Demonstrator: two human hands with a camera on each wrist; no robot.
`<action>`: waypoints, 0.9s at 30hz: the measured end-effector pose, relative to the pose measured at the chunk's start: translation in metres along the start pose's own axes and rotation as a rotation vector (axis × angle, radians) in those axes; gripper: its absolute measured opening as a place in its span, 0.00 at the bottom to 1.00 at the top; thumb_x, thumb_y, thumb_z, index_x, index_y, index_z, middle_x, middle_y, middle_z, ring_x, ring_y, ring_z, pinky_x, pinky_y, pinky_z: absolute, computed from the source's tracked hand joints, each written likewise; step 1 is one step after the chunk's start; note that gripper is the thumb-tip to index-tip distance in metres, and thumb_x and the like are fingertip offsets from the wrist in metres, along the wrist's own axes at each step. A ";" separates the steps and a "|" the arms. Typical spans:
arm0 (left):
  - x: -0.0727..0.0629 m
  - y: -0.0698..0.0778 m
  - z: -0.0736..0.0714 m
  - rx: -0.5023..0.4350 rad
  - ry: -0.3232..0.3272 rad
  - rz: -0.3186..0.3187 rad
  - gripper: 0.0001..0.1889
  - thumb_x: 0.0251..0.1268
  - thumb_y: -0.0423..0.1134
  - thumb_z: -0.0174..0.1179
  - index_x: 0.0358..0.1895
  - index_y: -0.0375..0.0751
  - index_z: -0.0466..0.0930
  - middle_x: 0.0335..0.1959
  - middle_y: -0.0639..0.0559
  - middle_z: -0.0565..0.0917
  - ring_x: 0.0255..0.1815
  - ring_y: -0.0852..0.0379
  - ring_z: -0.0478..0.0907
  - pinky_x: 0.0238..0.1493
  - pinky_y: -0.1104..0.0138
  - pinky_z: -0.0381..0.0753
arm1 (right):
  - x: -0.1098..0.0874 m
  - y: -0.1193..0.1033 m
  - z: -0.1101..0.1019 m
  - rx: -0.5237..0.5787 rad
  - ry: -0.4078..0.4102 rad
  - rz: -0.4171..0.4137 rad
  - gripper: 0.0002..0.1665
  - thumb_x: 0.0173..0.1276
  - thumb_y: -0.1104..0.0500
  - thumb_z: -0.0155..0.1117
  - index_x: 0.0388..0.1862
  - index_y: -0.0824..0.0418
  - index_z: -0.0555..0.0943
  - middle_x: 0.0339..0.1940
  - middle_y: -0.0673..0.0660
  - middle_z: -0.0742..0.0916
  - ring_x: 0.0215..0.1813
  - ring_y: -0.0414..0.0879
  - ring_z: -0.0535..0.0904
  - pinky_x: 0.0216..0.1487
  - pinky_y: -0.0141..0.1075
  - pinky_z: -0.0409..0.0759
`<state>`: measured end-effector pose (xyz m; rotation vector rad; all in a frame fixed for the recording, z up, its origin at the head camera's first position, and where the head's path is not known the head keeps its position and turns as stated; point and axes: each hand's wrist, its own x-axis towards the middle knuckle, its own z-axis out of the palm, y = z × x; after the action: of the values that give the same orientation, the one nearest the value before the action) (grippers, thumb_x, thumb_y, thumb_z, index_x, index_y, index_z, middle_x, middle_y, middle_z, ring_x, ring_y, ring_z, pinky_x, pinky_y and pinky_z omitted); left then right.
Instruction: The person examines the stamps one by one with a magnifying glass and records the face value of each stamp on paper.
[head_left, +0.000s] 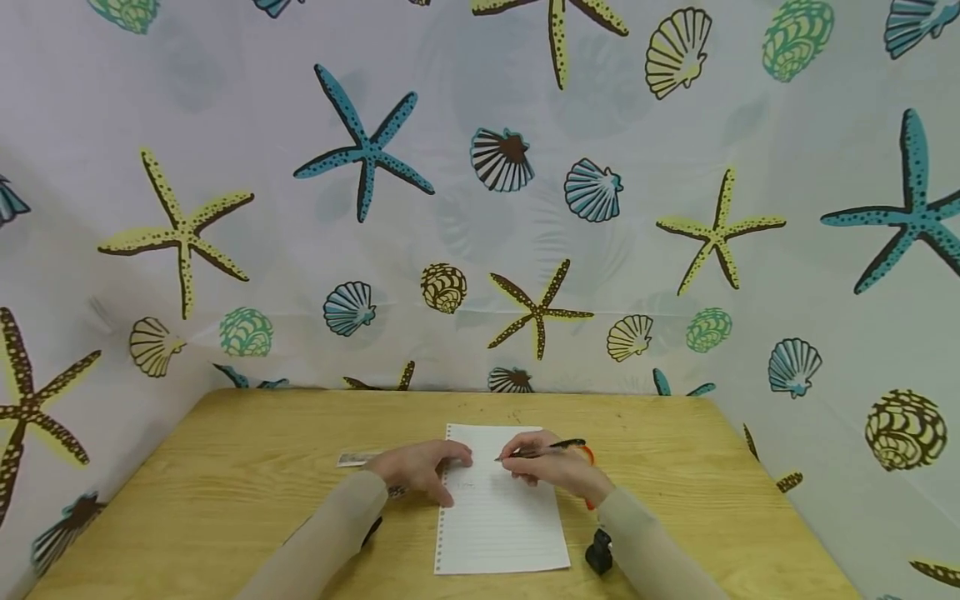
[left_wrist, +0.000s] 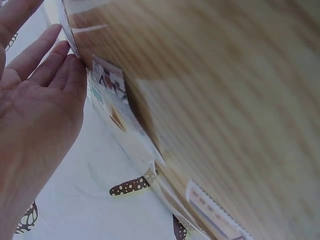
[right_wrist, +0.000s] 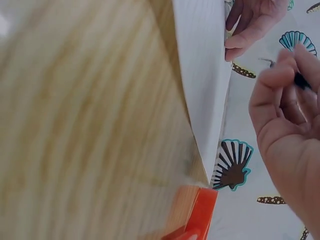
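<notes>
A sheet of lined, punched paper point(head_left: 501, 533) lies on the wooden table, with a few faint marks near its upper left. My left hand point(head_left: 416, 465) rests on the sheet's left edge, thumb and fingers spread. The left wrist view shows the left hand's point(left_wrist: 42, 102) fingers loosely extended. Over the upper part of the sheet, my right hand point(head_left: 558, 471) pinches a dark pen point(head_left: 553, 448), its tip at or just above the paper. In the right wrist view the right hand point(right_wrist: 287, 117) has curled fingers and hides most of the pen.
An orange-red object point(right_wrist: 204, 212), partly hidden, lies right of the paper. A small black object point(head_left: 598, 552) sits near my right sleeve. Left of the paper are a printed strip point(head_left: 354, 459) and a dark item point(head_left: 371, 531) partly under my sleeve. A shell-patterned curtain point(head_left: 450, 225) surrounds the table.
</notes>
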<state>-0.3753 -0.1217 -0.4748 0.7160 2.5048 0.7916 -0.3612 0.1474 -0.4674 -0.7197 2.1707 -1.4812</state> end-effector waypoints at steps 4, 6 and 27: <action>0.001 0.000 -0.001 -0.001 0.002 0.009 0.33 0.49 0.40 0.76 0.62 0.47 0.76 0.71 0.51 0.70 0.73 0.47 0.63 0.73 0.49 0.60 | -0.007 -0.008 -0.004 0.016 -0.035 -0.029 0.20 0.71 0.62 0.62 0.57 0.72 0.77 0.37 0.57 0.87 0.35 0.44 0.80 0.40 0.38 0.83; 0.002 -0.001 -0.001 -0.005 0.006 0.008 0.33 0.49 0.40 0.76 0.62 0.47 0.76 0.71 0.52 0.70 0.73 0.47 0.63 0.73 0.49 0.61 | -0.007 -0.009 -0.005 0.045 -0.031 -0.026 0.22 0.69 0.64 0.63 0.59 0.73 0.75 0.41 0.62 0.87 0.38 0.44 0.83 0.44 0.40 0.85; -0.001 0.002 0.000 -0.020 -0.001 0.010 0.32 0.50 0.38 0.75 0.63 0.46 0.76 0.72 0.50 0.69 0.74 0.46 0.62 0.74 0.49 0.59 | -0.017 0.008 -0.020 0.205 0.048 0.016 0.23 0.73 0.69 0.48 0.66 0.63 0.73 0.58 0.73 0.79 0.39 0.45 0.80 0.41 0.41 0.86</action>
<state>-0.3733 -0.1209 -0.4732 0.7232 2.4911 0.8182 -0.3615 0.1745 -0.4668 -0.5999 2.0144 -1.6979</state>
